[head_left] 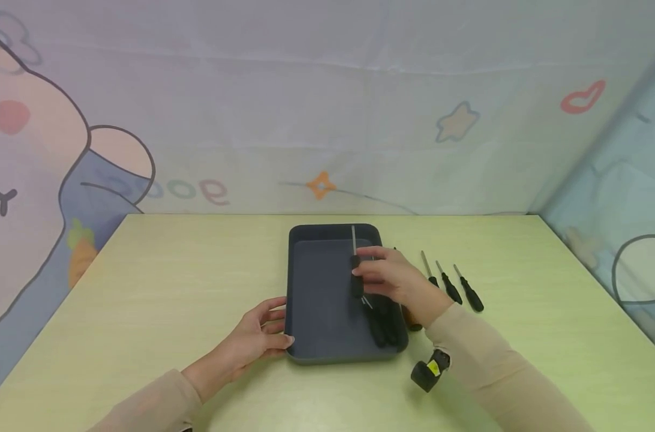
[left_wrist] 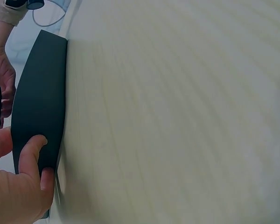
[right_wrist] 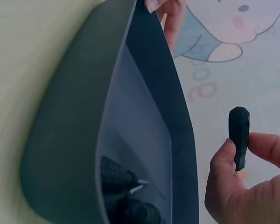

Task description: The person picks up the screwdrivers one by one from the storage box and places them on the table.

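Note:
A dark grey rectangular tray [head_left: 317, 288] lies on the table. My left hand [head_left: 252, 342] grips its left side, thumb over the rim and fingers against the outer wall, as the left wrist view also shows. Above the tray's right part, my right hand [head_left: 393, 277] pinches a black-handled screwdriver [head_left: 357, 277] between thumb and fingers. Its shaft points toward the back wall in the head view; the right wrist view shows its handle [right_wrist: 239, 137] held above the rim. Several black-handled screwdrivers [head_left: 378, 329] lie inside the tray at the near right, partly hidden by my right hand.
Right of the tray, black-handled screwdrivers [head_left: 471, 295] lie on the pale table [head_left: 209, 264]. A brownish handle [head_left: 414, 321] shows beside the tray's right wall, mostly covered by my right arm. A printed cloth [head_left: 327, 108] hangs behind the table.

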Motion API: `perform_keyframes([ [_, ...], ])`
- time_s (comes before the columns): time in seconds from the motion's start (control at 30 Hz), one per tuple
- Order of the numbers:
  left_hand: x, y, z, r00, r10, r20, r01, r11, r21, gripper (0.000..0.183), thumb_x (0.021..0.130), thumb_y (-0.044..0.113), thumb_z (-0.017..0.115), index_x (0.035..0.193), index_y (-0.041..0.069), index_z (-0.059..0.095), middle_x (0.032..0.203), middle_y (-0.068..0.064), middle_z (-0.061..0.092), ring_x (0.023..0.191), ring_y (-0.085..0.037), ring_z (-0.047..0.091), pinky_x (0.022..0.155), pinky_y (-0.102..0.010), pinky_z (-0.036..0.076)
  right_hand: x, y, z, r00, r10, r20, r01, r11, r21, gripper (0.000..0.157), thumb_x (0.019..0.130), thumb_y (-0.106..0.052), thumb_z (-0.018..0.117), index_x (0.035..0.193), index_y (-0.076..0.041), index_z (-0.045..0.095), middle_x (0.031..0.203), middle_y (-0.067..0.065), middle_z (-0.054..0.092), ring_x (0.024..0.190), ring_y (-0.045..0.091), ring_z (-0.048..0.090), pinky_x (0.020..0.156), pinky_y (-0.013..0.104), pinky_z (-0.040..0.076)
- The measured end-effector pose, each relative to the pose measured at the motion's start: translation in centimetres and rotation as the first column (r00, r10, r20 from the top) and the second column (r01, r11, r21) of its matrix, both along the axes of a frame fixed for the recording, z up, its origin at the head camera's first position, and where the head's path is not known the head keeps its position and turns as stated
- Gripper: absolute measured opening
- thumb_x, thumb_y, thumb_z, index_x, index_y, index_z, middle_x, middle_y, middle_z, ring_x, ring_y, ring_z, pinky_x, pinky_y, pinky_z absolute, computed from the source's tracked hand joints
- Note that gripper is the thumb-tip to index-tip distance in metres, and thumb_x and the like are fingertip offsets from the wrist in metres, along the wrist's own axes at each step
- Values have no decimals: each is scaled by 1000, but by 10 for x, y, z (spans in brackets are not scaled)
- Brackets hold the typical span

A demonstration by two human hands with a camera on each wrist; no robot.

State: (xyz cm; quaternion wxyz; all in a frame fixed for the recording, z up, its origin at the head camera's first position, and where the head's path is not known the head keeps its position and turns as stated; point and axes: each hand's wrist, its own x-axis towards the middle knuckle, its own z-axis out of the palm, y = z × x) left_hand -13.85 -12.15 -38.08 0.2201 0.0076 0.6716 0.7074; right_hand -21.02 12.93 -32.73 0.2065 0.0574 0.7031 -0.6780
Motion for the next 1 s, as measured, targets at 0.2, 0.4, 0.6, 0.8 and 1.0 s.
perform_keyframes([
  [0.2, -1, 1, -1, 1000, -7, -7, 7, 1000, 8, 71, 81, -11, 61, 143, 3, 27, 138, -25, 33, 110, -30, 54, 82, -41, 51, 0, 19, 4, 1000, -19, 6, 19, 1000, 0, 62, 84, 2, 55, 142, 0, 34, 138, 27, 38, 123, 38, 42, 101, 48, 36],
  [0.4, -1, 1, -2, 1000, -19, -8, 19, 1000, 17, 72, 82, -11, 61, 143, 2, 26, 138, -26, 33, 109, -29, 54, 81, -40, 51, -1, 38, 6, 998, -58, 7, 57, 997, 55, 60, 85, -1, 58, 141, -4, 37, 127, 18, 49, 94, 18, 56, 78, 28, 51],
  [0.6, -1, 1, -2, 1000, -23, -3, 23, 1000, 20, 72, 81, -11, 61, 143, 1, 26, 138, -26, 33, 108, -29, 55, 79, -38, 51, 1, 57, 8, 998, -62, 9, 61, 994, 85, 61, 87, -4, 57, 143, -4, 33, 135, 20, 41, 104, 22, 54, 79, 26, 51],
  [0.8, 0, 2, -1, 1000, -10, 0, 10, 1000, 11, 71, 81, -12, 61, 143, 1, 27, 137, -26, 34, 108, -28, 55, 79, -38, 52, 2, 72, 7, 998, -56, 8, 55, 993, 102, 61, 88, -5, 56, 144, -3, 31, 141, 22, 32, 109, 24, 49, 79, 26, 51],
  [1.0, 0, 2, -1, 1000, -9, -7, 9, 1000, 7, 71, 81, -11, 61, 143, 1, 27, 137, -26, 34, 107, -27, 56, 78, -37, 52, 1, 88, 1, 997, -71, -14, 72, 983, 170, 60, 87, -4, 56, 143, 0, 33, 110, 14, 53, 74, 9, 58, 67, 24, 53],
])
